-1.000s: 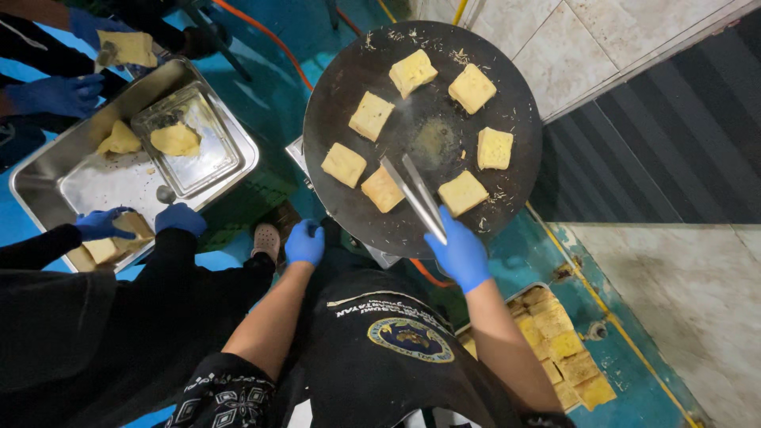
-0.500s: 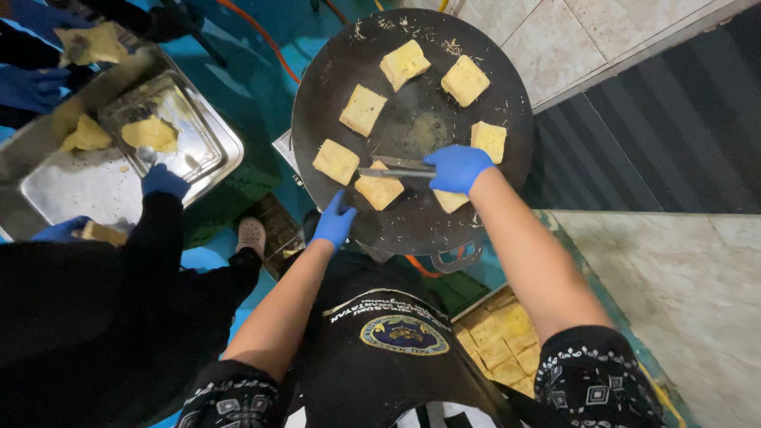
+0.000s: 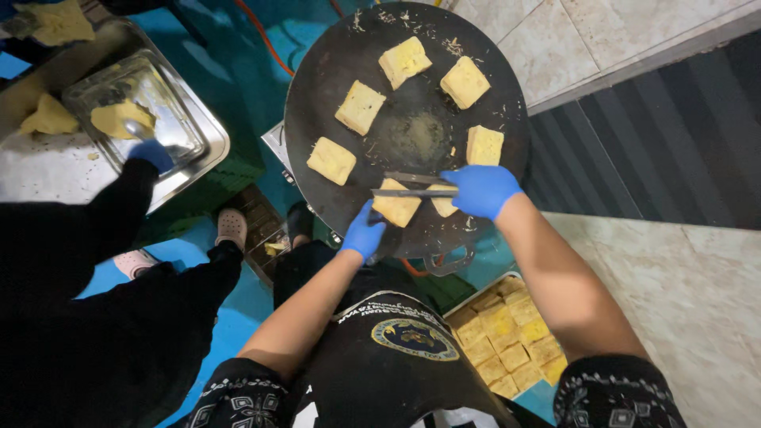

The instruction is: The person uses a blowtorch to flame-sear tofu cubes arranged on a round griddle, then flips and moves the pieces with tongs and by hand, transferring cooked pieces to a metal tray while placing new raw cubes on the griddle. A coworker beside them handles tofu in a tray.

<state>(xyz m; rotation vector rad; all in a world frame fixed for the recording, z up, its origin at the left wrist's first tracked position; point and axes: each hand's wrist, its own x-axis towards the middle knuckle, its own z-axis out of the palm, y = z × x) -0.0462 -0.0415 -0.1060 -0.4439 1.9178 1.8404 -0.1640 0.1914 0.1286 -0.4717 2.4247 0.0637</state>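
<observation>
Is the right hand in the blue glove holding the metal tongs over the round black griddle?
Yes, the right hand grips the metal tongs, which lie across the round black griddle.

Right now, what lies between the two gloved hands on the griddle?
Head view: between left hand and right hand lie two yellow slices and the tongs.

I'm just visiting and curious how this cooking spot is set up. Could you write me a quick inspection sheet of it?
Surface: round dark griddle, crumbs scattered on it.
Job's things: seven yellow squares; metal tongs over the near square.
Clutter: box of yellow squares by the floor; steel trays.
Grippers: right hand holds the tongs; left hand at the griddle's edge; both blue-gloved.
Cables: orange hose on the floor.
Surroundings: co-worker's gloved hand at the trays; tiled floor.
</observation>
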